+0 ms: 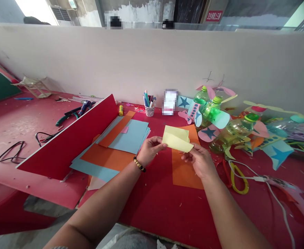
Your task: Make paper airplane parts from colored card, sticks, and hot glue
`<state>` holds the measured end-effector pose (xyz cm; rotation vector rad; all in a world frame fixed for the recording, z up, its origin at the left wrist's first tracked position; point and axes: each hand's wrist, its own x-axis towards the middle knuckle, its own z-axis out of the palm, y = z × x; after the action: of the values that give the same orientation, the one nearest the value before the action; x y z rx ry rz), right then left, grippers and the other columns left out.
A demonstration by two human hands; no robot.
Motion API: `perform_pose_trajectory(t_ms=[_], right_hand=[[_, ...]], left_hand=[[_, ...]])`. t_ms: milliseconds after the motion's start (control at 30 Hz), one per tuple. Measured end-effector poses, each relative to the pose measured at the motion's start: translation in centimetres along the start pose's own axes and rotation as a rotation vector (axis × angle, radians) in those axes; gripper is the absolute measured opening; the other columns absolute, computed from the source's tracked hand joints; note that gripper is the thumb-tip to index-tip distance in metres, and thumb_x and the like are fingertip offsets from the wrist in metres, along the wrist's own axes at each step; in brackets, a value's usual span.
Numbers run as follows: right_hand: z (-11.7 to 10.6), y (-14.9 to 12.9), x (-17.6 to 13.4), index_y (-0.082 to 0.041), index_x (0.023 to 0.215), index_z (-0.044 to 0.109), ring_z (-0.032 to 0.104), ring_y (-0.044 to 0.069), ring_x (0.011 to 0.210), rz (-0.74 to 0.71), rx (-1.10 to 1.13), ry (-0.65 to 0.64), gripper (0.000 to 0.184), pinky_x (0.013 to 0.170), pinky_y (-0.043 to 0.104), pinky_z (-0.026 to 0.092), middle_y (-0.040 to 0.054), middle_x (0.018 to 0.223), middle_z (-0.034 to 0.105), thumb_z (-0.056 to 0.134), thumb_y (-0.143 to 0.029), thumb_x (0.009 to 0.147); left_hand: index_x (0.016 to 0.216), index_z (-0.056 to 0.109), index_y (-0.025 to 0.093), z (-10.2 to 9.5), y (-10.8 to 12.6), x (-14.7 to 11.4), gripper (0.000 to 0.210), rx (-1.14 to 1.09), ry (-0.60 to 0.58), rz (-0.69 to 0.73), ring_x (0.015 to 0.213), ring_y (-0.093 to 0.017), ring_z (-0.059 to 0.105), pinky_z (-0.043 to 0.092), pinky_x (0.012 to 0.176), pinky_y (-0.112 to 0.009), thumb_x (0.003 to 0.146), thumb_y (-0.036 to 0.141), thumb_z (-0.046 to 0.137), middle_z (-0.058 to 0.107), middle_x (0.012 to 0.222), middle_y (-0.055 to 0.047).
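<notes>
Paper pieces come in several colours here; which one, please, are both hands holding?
The yellow piece, held between left hand and right hand; the orange sheets and blue sheets lie on the table.

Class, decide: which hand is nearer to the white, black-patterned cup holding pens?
Left. The left hand is almost straight in front of the cup; the right hand is farther off, toward the right.

Coloured paper, a pen cup and decorated bottles on a red table mark a craft workshop.
</notes>
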<state>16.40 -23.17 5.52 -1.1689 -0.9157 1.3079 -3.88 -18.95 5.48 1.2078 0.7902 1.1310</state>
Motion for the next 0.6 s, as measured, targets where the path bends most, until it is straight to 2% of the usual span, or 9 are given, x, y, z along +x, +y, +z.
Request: perform_pose_trajectory(t_ms=[100, 200, 400, 600], right_hand=[[0.1, -0.4, -0.2, -0.017, 0.094, 0.067, 0.067, 0.019, 0.068, -0.023, 0.036, -0.08, 0.029, 0.055, 0.026, 0.047, 0.0063, 0.08, 0.071, 0.066, -0.033, 0.069], [0.4, -0.6, -0.5, -0.02, 0.102, 0.065, 0.068, 0.022, 0.08, -0.051, 0.007, -0.147, 0.036, 0.062, 0.029, 0.05, 0.0073, 0.095, 0.071, 0.069, -0.032, 0.069], [1.0, 0.3, -0.4, -0.018, 0.085, 0.066, 0.067, 0.02, 0.064, -0.103, -0.173, 0.038, 0.03, 0.057, 0.028, 0.049, 0.004, 0.07, 0.07, 0.071, -0.043, 0.071], [1.1, 0.4, -0.2, -0.019, 0.077, 0.064, 0.067, 0.021, 0.063, -0.084, -0.193, 0.067, 0.027, 0.055, 0.028, 0.05, 0.0036, 0.066, 0.069, 0.069, -0.045, 0.072]], left_hand=[[0.069, 0.059, 0.014, 0.1, 0.2, -0.1, 0.03, -0.085, 0.079, -0.056, 0.063, -0.01, 0.059, 0.05, 0.068, -0.025, 0.063, 0.036, 0.079, 0.062, 0.068, 0.0], [0.068, 0.058, 0.014, 0.3, 0.1, -0.2, 0.032, -0.109, 0.115, -0.093, 0.062, -0.01, 0.059, 0.05, 0.068, -0.026, 0.061, 0.037, 0.08, 0.062, 0.067, 0.0], [0.066, 0.056, 0.014, 1.0, -0.7, -0.4, 0.034, -0.112, 0.117, -0.116, 0.062, -0.01, 0.06, 0.051, 0.067, -0.026, 0.061, 0.038, 0.079, 0.062, 0.064, 0.0], [0.066, 0.056, 0.014, 1.3, -0.9, -0.4, 0.034, -0.134, 0.147, -0.111, 0.057, -0.009, 0.058, 0.048, 0.06, -0.022, 0.059, 0.037, 0.08, 0.061, 0.061, 0.001]])
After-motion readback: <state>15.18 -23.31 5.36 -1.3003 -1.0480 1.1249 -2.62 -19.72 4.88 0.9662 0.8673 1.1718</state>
